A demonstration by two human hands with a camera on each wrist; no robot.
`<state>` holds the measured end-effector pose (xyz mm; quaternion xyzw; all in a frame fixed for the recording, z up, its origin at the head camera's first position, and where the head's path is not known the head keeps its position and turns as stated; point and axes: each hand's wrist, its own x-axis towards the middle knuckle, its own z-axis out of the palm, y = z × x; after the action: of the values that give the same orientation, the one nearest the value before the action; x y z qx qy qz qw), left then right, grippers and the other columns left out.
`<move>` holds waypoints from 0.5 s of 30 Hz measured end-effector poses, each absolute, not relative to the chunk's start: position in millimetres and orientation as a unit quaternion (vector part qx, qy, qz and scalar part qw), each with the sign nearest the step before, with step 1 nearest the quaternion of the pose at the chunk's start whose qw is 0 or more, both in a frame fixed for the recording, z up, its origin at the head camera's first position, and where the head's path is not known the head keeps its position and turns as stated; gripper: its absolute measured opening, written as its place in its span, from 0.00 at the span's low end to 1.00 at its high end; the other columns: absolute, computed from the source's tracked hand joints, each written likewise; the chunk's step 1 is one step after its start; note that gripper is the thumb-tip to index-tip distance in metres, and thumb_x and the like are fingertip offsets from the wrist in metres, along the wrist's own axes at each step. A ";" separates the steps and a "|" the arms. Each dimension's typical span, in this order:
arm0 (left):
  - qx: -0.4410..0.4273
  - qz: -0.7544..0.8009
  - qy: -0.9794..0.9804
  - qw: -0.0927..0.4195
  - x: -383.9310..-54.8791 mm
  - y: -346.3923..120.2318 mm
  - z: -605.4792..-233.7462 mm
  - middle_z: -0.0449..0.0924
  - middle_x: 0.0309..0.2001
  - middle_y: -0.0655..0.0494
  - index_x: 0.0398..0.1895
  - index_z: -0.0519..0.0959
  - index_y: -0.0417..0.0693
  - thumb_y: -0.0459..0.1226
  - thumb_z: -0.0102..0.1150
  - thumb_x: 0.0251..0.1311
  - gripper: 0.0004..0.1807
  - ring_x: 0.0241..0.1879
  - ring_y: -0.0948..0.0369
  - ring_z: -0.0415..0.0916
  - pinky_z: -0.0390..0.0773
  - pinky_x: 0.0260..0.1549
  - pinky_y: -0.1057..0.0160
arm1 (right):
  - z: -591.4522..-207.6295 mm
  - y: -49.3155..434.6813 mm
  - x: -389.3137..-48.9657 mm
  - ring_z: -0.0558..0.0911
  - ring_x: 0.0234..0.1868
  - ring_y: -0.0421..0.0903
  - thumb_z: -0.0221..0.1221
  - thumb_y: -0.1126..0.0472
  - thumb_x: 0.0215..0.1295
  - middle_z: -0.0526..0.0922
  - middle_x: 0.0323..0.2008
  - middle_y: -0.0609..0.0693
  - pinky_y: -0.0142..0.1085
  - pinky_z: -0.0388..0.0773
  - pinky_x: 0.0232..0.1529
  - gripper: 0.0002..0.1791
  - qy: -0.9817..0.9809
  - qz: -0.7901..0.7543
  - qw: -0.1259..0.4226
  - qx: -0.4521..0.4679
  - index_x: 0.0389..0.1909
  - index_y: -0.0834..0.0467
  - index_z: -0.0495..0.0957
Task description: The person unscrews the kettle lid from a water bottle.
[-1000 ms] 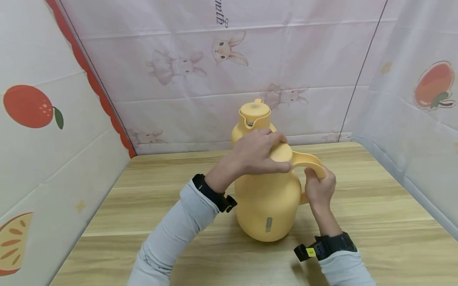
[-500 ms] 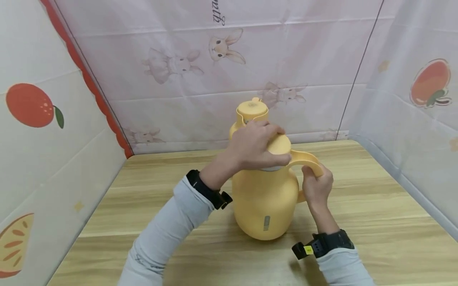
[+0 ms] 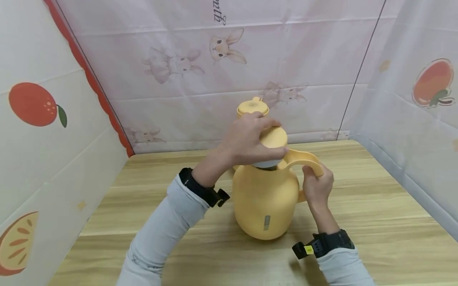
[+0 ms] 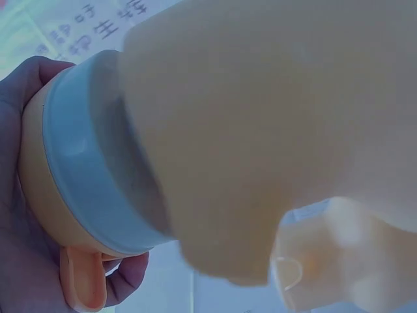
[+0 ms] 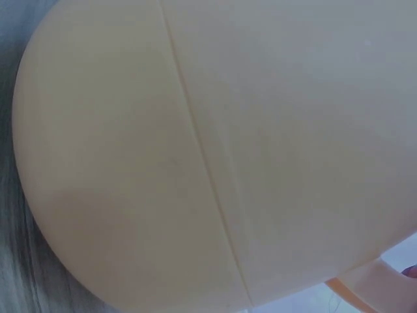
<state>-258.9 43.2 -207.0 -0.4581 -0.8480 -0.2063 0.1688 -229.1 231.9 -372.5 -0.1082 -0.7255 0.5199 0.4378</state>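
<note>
A yellow thermos jug (image 3: 266,198) stands upright on the wooden table. My left hand (image 3: 247,139) grips its round yellow lid (image 3: 275,138), thumb on the near side and fingers over the far side. In the left wrist view the lid shows a pale band (image 4: 88,143) and a small tab (image 4: 85,280). The band sits raised above the jug's mouth, with a dark part under it; whether the lid's lower end is still inside is hidden. My right hand (image 3: 317,184) is wrapped round the jug's handle (image 3: 305,158). In the right wrist view the jug's body (image 5: 195,163) fills most of the picture.
Close behind stands a second yellow jug (image 3: 253,106), its capped top showing and its body mostly hidden. The table (image 3: 161,190) is bounded by a rabbit-printed back sheet (image 3: 171,99) and by side sheets with fruit prints.
My left hand has raised the lid and shifted it slightly left; the pale band and dark part below now show. The jug and my right hand stay nearly still.
</note>
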 end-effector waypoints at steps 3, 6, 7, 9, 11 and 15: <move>-0.456 -0.223 -0.845 0.171 -257.1 36.7 -204.4 0.76 0.45 0.54 0.49 0.80 0.51 0.55 0.62 0.45 0.29 0.40 0.63 0.69 0.68 0.30 0.66 | -373.4 230.9 -228.9 0.51 0.09 0.37 0.49 0.71 0.44 0.56 0.07 0.43 0.27 0.46 0.10 0.15 -0.724 0.523 0.436 -0.109 0.07 0.57 0.58; -0.448 -0.237 -0.844 0.174 -253.8 30.0 -201.7 0.76 0.47 0.54 0.49 0.80 0.51 0.55 0.63 0.45 0.28 0.43 0.61 0.68 0.68 0.33 0.65 | -373.5 230.4 -228.6 0.52 0.09 0.36 0.50 0.71 0.44 0.57 0.07 0.43 0.28 0.47 0.10 0.15 -0.724 0.523 0.436 -0.109 0.07 0.56 0.58; -0.445 -0.241 -0.844 0.176 -252.5 27.9 -201.0 0.76 0.47 0.54 0.49 0.80 0.51 0.54 0.63 0.44 0.28 0.44 0.60 0.68 0.68 0.33 0.65 | -373.1 230.2 -228.4 0.52 0.09 0.36 0.50 0.71 0.44 0.57 0.07 0.43 0.28 0.47 0.10 0.15 -0.724 0.523 0.437 -0.108 0.07 0.56 0.58; -0.437 -0.247 -0.845 0.182 -249.7 24.1 -199.3 0.75 0.49 0.54 0.49 0.80 0.51 0.54 0.64 0.44 0.28 0.45 0.59 0.68 0.68 0.34 0.65 | -372.4 230.1 -228.0 0.52 0.09 0.34 0.51 0.72 0.44 0.57 0.07 0.43 0.28 0.48 0.11 0.15 -0.724 0.523 0.437 -0.108 0.07 0.56 0.58; -0.431 -0.249 -0.847 0.187 -246.9 21.2 -197.6 0.74 0.50 0.54 0.50 0.80 0.52 0.55 0.63 0.44 0.29 0.46 0.59 0.67 0.69 0.34 0.64 | -371.8 230.1 -227.6 0.53 0.09 0.33 0.51 0.72 0.45 0.57 0.07 0.43 0.28 0.48 0.11 0.16 -0.725 0.522 0.435 -0.109 0.07 0.56 0.59; -0.428 -0.256 -0.843 0.202 -242.4 16.0 -196.5 0.75 0.50 0.53 0.50 0.80 0.51 0.55 0.63 0.44 0.30 0.45 0.58 0.68 0.68 0.33 0.64 | -371.3 230.3 -227.0 0.54 0.09 0.33 0.52 0.71 0.46 0.58 0.08 0.43 0.28 0.50 0.11 0.16 -0.725 0.525 0.431 -0.114 0.07 0.56 0.59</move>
<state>-242.4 16.0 -196.5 -0.4280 -0.8430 -0.2557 0.2021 -227.0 230.3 -371.3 -0.1143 -0.7246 0.5251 0.4314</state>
